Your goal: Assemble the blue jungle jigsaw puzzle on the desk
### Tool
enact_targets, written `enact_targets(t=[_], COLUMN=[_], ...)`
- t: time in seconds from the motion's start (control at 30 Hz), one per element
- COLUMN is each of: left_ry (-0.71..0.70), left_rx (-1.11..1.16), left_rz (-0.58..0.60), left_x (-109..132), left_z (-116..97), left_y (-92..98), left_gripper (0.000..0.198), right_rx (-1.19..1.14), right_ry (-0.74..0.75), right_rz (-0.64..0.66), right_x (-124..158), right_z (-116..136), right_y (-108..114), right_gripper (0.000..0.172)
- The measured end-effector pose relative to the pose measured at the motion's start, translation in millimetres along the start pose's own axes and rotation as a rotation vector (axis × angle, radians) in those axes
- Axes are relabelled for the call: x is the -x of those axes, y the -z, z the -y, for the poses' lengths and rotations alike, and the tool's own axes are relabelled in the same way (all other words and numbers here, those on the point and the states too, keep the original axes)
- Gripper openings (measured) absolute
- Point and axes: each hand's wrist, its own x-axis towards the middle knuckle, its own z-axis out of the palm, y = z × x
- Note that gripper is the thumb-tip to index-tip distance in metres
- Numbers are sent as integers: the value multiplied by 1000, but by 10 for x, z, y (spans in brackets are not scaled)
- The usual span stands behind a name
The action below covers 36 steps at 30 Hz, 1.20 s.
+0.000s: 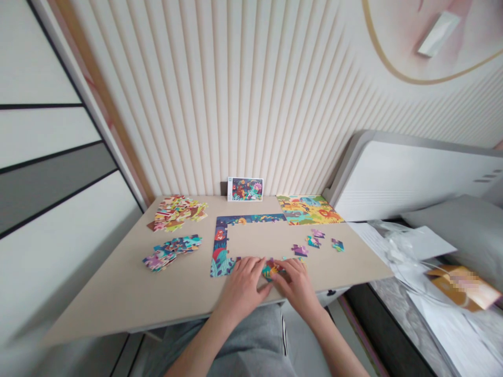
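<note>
My left hand [241, 285] rests at the near edge of a partly joined jigsaw border [220, 246], its fingertips on the pieces of the bottom row. My right hand [294, 287] lies close beside it, with its fingers over a small cluster of yellow and green jigsaw pieces [272, 269]. The fingers hide part of that cluster. Joined pieces form a left column and a top row on the beige table [118, 283]. Several loose purple and teal pieces [314, 241] lie just beyond my right hand.
Two heaps of loose pieces [176, 213] lie at the table's left. A finished jigsaw [308, 209] sits at the back right, and a picture card [245, 189] leans on the ribbed wall. Papers and clear plastic [408, 251] lie past the right table edge, beside a grey pillow [456, 230].
</note>
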Motion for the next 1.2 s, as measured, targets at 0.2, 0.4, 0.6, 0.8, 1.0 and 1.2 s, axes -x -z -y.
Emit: enact_targets(t=[0.2, 0.4, 0.6, 0.8, 1.0, 1.2], left_ry=[22, 16, 19, -58, -186, -133], left_rx=[14, 12, 28, -54, -147, -137], left_rz=[3, 7, 9, 25, 60, 89], left_x=[-9, -10, -7, 5, 160, 411], left_z=[-51, -51, -51, -108, -238, -27], left_y=[62, 57, 64, 95, 82, 415], left_gripper=[37, 30, 38, 35, 8, 11], right_rx=[119, 112, 75, 77, 115, 79], right_ry=[-9, -7, 58, 164, 165, 198], right_rz=[-90, -103, -45, 66, 104, 170], right_x=[-10, 90, 158, 143, 137, 157], right_z=[-302, -540, -330, -68, -93, -73], right_y=[147, 213, 187, 174, 157, 184], right_gripper=[22, 21, 21, 23, 32, 44])
